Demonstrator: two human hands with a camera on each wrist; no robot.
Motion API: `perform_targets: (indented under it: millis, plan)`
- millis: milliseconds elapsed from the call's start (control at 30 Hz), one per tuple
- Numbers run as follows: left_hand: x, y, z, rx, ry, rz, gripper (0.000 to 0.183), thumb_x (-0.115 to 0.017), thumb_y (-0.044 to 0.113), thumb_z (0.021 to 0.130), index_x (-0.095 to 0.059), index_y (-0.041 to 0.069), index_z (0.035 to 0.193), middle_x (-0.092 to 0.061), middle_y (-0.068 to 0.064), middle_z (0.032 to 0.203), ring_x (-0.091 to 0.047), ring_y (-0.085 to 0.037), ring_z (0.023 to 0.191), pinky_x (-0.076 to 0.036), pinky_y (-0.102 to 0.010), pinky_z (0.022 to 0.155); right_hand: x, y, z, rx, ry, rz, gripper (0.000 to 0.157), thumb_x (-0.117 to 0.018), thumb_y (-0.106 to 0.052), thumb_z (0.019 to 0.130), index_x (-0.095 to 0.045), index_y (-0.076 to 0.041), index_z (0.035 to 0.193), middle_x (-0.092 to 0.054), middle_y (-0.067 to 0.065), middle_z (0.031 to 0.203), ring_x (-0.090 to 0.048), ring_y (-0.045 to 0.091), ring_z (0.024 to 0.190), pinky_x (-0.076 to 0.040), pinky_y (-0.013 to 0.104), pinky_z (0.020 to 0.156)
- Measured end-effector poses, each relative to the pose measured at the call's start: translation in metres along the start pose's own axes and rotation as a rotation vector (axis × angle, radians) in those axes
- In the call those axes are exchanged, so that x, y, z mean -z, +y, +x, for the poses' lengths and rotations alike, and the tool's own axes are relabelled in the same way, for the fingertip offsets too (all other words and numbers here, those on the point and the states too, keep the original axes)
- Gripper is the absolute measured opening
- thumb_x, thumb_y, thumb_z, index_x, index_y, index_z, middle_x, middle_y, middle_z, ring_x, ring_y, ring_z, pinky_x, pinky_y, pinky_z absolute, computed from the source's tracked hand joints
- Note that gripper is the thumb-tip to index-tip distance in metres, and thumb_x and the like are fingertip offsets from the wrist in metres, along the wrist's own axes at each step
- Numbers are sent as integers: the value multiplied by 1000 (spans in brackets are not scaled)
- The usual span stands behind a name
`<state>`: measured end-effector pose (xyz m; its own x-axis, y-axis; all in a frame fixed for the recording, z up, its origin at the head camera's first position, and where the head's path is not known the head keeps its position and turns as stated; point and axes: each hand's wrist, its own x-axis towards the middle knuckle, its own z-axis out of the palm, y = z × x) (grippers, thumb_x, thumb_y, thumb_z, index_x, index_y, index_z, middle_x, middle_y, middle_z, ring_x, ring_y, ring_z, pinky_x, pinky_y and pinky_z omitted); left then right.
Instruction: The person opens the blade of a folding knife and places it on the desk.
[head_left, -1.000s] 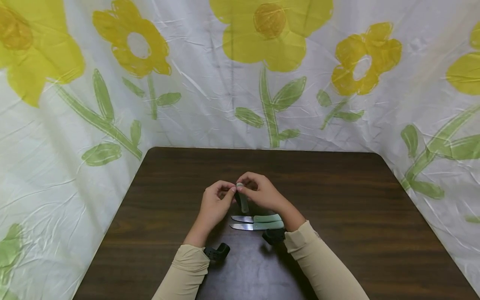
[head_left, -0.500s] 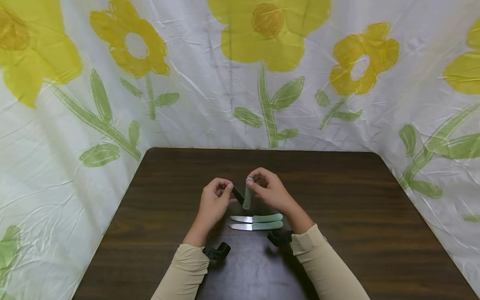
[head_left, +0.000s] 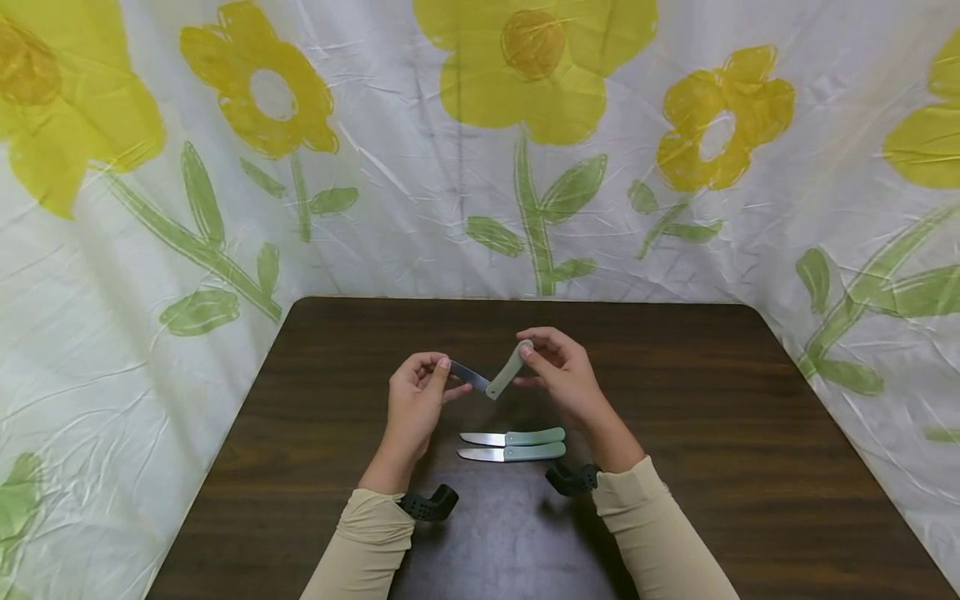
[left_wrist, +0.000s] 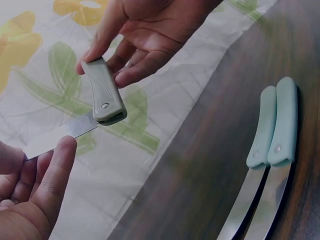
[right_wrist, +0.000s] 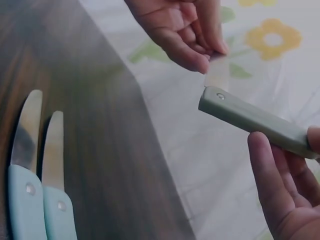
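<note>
A folding knife (head_left: 507,372) with a pale green handle is held above the table, partly unfolded, its blade and handle forming a wide V. My left hand (head_left: 417,398) pinches the blade (left_wrist: 60,134) near its tip. The far end of the handle (right_wrist: 250,116) is gripped between the thumb and fingers of my right hand (head_left: 564,377). Below them, two unfolded knives lie side by side on the table: a farther knife (head_left: 534,437) and a nearer knife (head_left: 534,452), both with mint handles to the right and blades pointing left.
The dark wood table (head_left: 330,433) spreads out around the hands. A white curtain with yellow flowers (head_left: 405,167) hangs behind it and along its sides. A black wrist camera (head_left: 429,503) sits at the left cuff, and another wrist camera (head_left: 573,479) at the right.
My hands have drawn apart, the right moving right and slightly up, the left slightly left. The folding knife has swung from nearly folded to a wide angle. The two knives below have stayed put.
</note>
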<state>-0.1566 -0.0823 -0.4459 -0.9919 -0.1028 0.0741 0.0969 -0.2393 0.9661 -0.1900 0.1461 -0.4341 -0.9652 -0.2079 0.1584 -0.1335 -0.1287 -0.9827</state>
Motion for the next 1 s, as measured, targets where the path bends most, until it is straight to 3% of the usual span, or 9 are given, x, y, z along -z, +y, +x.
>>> perform_targets:
  millis: [100, 333, 767, 1000]
  plan:
    - [0, 0, 1, 9, 11, -34, 14, -57, -1, 107, -57, -11, 116, -59, -12, 101, -66, -19, 92, -67, -40, 81, 1, -1, -2, 3, 19, 36, 22, -64, -6, 106, -63, 1, 127, -65, 2, 105, -69, 15, 94, -67, 44, 78]
    - [-4, 4, 0, 16, 60, -184, 10, -52, 1, 110, -55, -8, 114, -58, -10, 100, -63, -21, 97, -66, -42, 85, 0, 1, -8, 4, 122, 231, 15, -62, -4, 106, -66, -13, 117, -62, 0, 102, -67, 14, 97, -65, 52, 86]
    - [-22, 7, -3, -37, 158, -389, 5, -50, 3, 111, -53, -1, 109, -56, -9, 98, -62, -21, 95, -65, -42, 90, -24, -1, -18, 75, 351, 482, 9, -61, -5, 107, -59, -10, 114, -60, 1, 102, -64, 15, 91, -66, 49, 84]
    - [-21, 8, -5, -1, 77, -334, 5, -50, 2, 111, -53, -2, 112, -58, -10, 100, -66, -19, 94, -65, -42, 89, -22, -3, -20, 77, 407, 509, 6, -57, -5, 109, -58, -11, 112, -57, 0, 102, -61, 14, 87, -67, 47, 83]
